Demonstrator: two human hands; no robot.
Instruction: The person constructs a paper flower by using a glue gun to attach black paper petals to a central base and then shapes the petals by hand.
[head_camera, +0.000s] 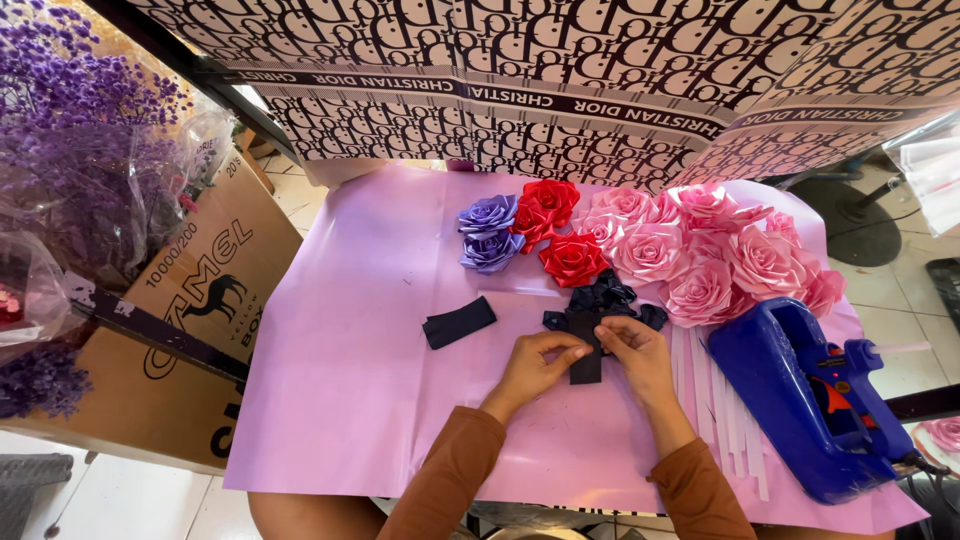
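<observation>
On pink sheet (380, 330), two purple roses (489, 232), three red roses (552, 225)

Both hands pinch a black ribbon strip (587, 352): left hand (535, 362) and right hand (636, 348) on either side. Just beyond the strip lie black ribbon roses (603, 295); right of it a blue glue gun (800, 395); left, a folded black ribbon (459, 322).

Black ribbon strip (586, 362) partly under hands, fingertips hidden.
</observation>
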